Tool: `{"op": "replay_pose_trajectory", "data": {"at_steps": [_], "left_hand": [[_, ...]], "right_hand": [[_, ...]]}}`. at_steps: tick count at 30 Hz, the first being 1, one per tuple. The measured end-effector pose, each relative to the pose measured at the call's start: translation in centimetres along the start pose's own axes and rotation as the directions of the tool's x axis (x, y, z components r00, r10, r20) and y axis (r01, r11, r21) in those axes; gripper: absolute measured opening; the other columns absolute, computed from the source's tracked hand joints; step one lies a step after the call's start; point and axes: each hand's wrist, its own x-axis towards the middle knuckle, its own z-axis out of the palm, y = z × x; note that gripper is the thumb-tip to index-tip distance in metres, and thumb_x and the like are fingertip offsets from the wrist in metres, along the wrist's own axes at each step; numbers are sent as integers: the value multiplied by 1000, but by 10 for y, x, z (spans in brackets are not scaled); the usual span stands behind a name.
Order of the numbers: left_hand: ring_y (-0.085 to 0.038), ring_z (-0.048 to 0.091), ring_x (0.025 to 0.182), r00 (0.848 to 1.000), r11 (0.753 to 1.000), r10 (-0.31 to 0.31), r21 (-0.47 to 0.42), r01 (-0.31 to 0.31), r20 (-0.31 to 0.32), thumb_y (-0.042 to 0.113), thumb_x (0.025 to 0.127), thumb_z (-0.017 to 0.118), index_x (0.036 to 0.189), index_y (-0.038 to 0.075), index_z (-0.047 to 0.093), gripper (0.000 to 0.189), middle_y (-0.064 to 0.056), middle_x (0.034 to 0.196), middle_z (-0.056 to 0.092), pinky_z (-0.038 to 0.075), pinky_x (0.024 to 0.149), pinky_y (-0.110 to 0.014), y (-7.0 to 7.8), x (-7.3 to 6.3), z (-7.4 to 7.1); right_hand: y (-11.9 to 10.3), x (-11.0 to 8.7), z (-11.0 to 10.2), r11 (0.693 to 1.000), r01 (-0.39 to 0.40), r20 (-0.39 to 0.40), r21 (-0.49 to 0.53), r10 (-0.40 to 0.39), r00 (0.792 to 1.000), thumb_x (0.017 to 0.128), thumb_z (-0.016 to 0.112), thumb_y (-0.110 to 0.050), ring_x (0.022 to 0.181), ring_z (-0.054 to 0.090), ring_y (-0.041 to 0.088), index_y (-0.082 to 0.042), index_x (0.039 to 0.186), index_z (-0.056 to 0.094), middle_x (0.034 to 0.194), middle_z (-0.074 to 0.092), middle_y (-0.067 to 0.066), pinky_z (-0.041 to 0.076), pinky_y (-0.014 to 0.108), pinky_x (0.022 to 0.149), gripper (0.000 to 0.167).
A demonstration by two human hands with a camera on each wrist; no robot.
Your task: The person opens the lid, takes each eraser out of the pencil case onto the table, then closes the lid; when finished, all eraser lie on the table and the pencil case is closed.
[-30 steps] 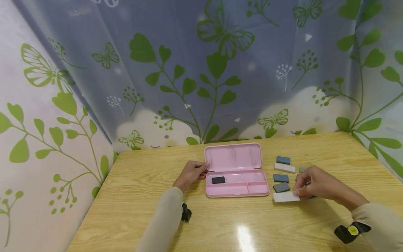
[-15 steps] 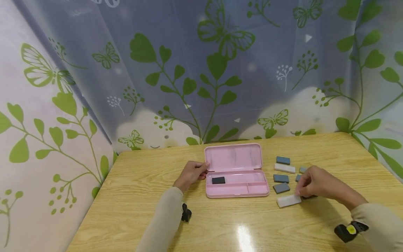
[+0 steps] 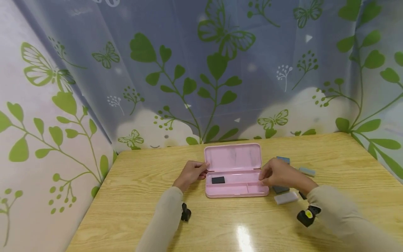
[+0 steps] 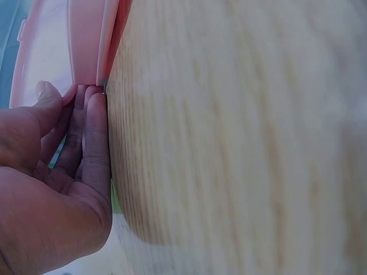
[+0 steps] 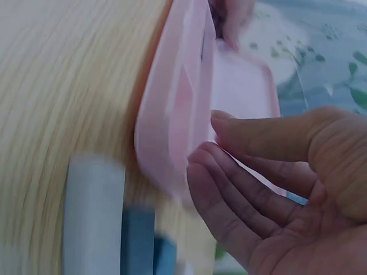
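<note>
An open pink pencil case (image 3: 237,194) lies on the table, its lid laid back. Inside its long rear compartment is a black block (image 3: 218,180). My left hand (image 3: 190,174) holds the case at its left side near the hinge, thumb against the lid's edge. Over the case's right end hovers my right hand (image 3: 278,173), fingers bent and thumb near the fingertips; nothing shows between them in the right wrist view. Whether it touches the rim is unclear. A white eraser-like block (image 3: 285,198) lies just right of the case.
Beside the case, partly hidden by my right hand, lie a blue block (image 3: 283,160), a grey-blue block (image 3: 306,171), a dark grey block (image 3: 281,189) and a black piece (image 3: 303,195). A patterned curtain (image 3: 176,87) hangs behind the wooden table (image 3: 141,168).
My right hand has let go of the white block on the table and moved left to the case's right end. The left hand has stayed in place.
</note>
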Motion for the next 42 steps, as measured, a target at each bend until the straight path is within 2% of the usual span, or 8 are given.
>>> {"op": "replay_pose_trajectory", "data": {"at_steps": [8,17,23,30,42], "left_hand": [[-9,61,72,1000,1000,13,3,-13,6,26,102,64,110,-2,76,32,-7,86,69,57,67,-21,3,-1,1],[-9,60,72,1000,1000,12,18,-12,7,27,102,63,110,-1,76,32,-6,85,69,56,66,-21,3,-1,1],[-9,60,72,1000,1000,4,18,-4,5,27,102,63,108,-1,76,31,-5,85,68,56,66,-20,5,-2,2],[-9,59,71,1000,1000,17,27,-17,4,28,103,62,107,-2,76,33,-6,84,67,56,67,-21,5,-2,1],[-8,61,71,1000,1000,22,21,-22,-7,25,102,63,107,-3,76,31,-4,83,68,56,66,-20,2,-2,-1]], "right_hand": [[-17,46,35,997,21,-60,-79,-25,998,81,80,0,70,64,10,-3,80,75,76,71,0,56,29,66,6],[-29,74,63,992,-16,-91,-121,5,996,82,81,-4,74,65,12,0,88,77,79,72,3,57,32,71,8],[-35,82,74,990,-38,-93,-138,25,995,85,82,-9,80,67,16,1,95,78,86,74,6,57,37,76,15],[-38,85,80,987,-66,-95,-147,52,994,87,79,-6,77,64,15,-2,86,78,82,74,4,56,37,76,4],[-38,87,84,995,-86,-169,-46,77,983,83,82,-6,66,55,12,-5,75,74,69,67,-2,47,28,62,11]]}}
